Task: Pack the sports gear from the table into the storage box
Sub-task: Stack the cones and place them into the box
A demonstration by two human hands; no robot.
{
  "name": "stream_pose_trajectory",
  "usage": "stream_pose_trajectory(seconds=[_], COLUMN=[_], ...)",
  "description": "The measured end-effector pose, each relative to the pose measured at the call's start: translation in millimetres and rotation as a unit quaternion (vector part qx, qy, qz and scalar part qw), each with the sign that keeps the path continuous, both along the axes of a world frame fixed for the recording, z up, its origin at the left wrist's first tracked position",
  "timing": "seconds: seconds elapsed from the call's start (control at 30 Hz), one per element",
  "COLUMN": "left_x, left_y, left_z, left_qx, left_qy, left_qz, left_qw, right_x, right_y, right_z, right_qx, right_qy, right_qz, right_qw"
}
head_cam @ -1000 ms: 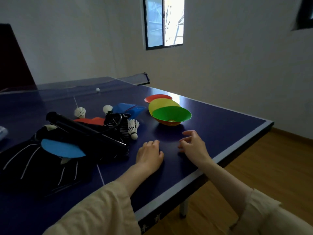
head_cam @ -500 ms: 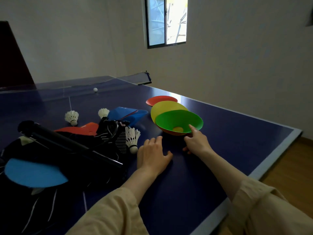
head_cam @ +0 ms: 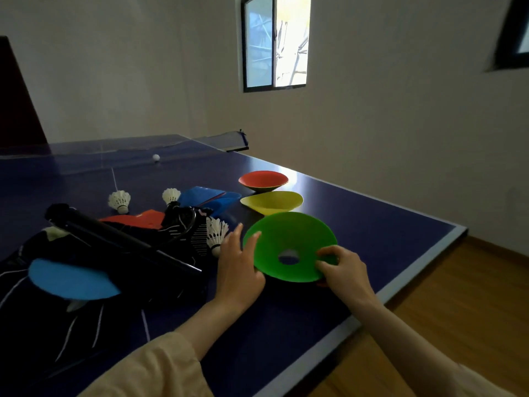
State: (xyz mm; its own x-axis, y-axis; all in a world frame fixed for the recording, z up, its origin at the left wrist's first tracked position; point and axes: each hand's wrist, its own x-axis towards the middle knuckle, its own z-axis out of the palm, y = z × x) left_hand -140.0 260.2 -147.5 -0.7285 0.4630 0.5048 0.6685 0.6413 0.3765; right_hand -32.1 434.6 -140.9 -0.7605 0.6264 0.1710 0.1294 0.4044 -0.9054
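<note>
A green disc cone (head_cam: 289,239) with a round hole in its middle is tilted up off the blue table (head_cam: 386,224). My right hand (head_cam: 343,270) pinches its near right rim. My left hand (head_cam: 239,265) lies against its left rim with the fingers nearly straight. Behind it sit a yellow cone (head_cam: 272,202) and a red cone (head_cam: 263,180), both upside down. Three white shuttlecocks (head_cam: 216,234) (head_cam: 119,200) (head_cam: 171,195) lie to the left. No storage box is in view.
A black bag (head_cam: 86,282) with a black tube (head_cam: 120,239) and a light blue disc (head_cam: 71,279) covers the table's left. Blue (head_cam: 209,196) and red (head_cam: 137,219) flat pieces lie behind it. A white ball (head_cam: 156,157) rests by the net (head_cam: 171,143). Wooden floor lies at right.
The green cone has come off the stack and toward me, tilted up between both hands. The yellow and red cones stay behind. The view has shifted left and closer.
</note>
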Motion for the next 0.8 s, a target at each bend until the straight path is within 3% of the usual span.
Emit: stream_pose_trajectory(seconds=[0.1, 0.23, 0.33, 0.6, 0.8], left_x=[23, 54, 78, 180, 237], left_y=[-12, -27, -29, -6, 20], left_z=[0, 9, 19, 36, 10], left_qx=[-0.112, -0.185, -0.201, -0.147, -0.129], left_qy=[0.122, 0.252, 0.334, 0.363, 0.348], left_qz=[-0.065, -0.151, -0.220, -0.333, -0.487], left_qw=[0.984, 0.938, 0.894, 0.858, 0.791], right_x=[22, 54, 85, 208, 321], right_y=[3, 4, 4, 7, 26], right_z=[0, -2, 2, -2, -39], right_qx=[-0.024, -0.091, -0.080, -0.133, -0.079], right_qy=[-0.009, -0.022, 0.011, 0.105, 0.123], right_qz=[-0.010, -0.043, -0.071, -0.141, -0.234], right_qw=[1.000, 0.995, 0.994, 0.975, 0.961])
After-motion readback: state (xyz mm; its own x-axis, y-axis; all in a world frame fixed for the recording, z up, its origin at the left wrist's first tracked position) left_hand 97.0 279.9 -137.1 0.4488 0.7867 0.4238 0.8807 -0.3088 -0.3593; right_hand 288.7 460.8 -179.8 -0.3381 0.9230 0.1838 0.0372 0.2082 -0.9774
